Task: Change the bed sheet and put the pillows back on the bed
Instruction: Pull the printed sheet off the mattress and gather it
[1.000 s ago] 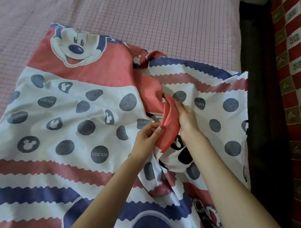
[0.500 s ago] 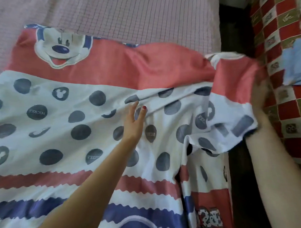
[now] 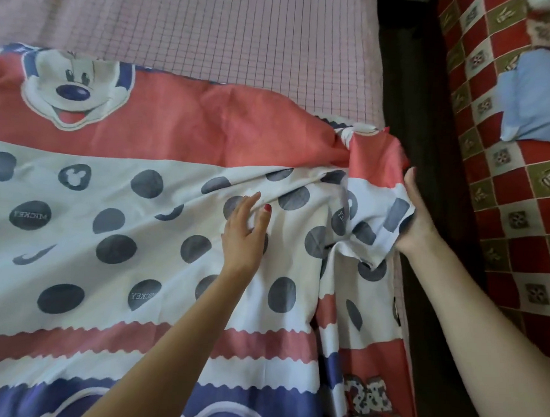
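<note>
Mickey Mouse bed sheet (image 3: 162, 185), red, white and navy bands with grey dots, spread over pink checked mattress (image 3: 242, 35). Bands running left to right. Left hand (image 3: 245, 232) pressing flat, fingers straight. Right hand (image 3: 418, 219) clutching bunched edge at bedside. Beyond dark gap, red checkered spread (image 3: 498, 197), blue pillow (image 3: 533, 98).

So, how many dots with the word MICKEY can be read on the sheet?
2 clearly: one dot at the left, one beside the left hand's forearm. A third shows only part of its letters near the right hand; folds may hide others.
</note>
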